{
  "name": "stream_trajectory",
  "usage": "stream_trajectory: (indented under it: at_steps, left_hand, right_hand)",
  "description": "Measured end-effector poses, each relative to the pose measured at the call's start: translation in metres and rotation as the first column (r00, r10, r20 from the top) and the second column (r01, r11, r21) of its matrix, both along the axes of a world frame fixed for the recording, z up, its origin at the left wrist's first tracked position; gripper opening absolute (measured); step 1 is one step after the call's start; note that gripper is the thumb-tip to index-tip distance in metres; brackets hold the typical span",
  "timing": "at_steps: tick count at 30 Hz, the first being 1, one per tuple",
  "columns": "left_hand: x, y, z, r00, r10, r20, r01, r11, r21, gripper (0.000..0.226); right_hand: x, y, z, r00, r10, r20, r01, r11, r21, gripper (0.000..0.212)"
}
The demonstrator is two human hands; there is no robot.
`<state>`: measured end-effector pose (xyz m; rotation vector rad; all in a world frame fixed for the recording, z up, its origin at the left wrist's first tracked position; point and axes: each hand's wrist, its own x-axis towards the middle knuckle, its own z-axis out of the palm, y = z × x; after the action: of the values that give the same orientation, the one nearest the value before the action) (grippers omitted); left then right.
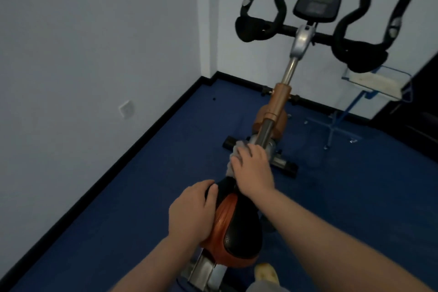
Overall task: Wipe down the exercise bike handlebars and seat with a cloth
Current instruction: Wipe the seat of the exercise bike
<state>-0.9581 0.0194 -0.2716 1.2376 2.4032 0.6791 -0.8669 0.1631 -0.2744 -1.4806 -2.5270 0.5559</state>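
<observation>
Both forearms reach in from the bottom edge, and the left hand [192, 211] is curled over the left flank of the seat [233, 225], steadying it. That seat is orange and black, its long axis running away from the person with the narrow nose pointing toward the handlebars [312, 31]. Out at that nose sits the right hand [253, 170], fingers spread fairly flat and pressing a grey cloth [234, 156] down onto the tip, cloth peeking out to the left of the knuckles. So the right hand is working the far end, and the broad rear of the saddle lies back toward the body, nearer the left hand; my read is a pull straight back along the saddle covers it. Handlebars stand well beyond, high against the wall, with the console [317, 1] between them and the steel post [288, 71] below. Off right, a blue wire stand [341, 111] stands clear of the bike. Nothing blocks the saddle except the bracing left hand itself.
</observation>
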Motion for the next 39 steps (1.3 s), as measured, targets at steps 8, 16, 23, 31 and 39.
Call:
stream_trajectory:
  at_steps: [8,16,23,31,39]
  left_hand:
    - [-0.003,0.0,-0.003,0.999,-0.051,0.007,0.05,0.994,0.098,0.044]
    - [-0.003,-0.003,-0.004,0.996,-0.073,0.053,0.064,0.986,0.152,0.046]
    - [-0.004,-0.003,-0.006,0.99,-0.055,0.131,0.034,0.987,0.156,0.048]
    - [-0.011,-0.009,-0.007,0.98,-0.096,0.173,0.057,0.975,0.215,0.04]
    - [-0.009,-0.01,-0.008,0.986,-0.119,0.115,0.089,0.967,0.239,0.043]
  right_hand:
    - [0.008,-0.059,0.004,0.986,-0.161,-0.042,0.149,0.967,-0.205,0.06]
    - [0.024,-0.118,0.011,0.987,-0.155,0.04,0.158,0.981,-0.112,0.059]
    - [0.027,-0.118,0.016,0.945,-0.135,0.298,0.173,0.98,-0.103,0.062]
    - [0.036,-0.178,0.007,0.972,-0.151,0.179,0.146,0.988,0.043,0.071]
    - [0.015,-0.123,0.017,0.933,-0.318,0.167,0.335,0.939,-0.079,0.07]
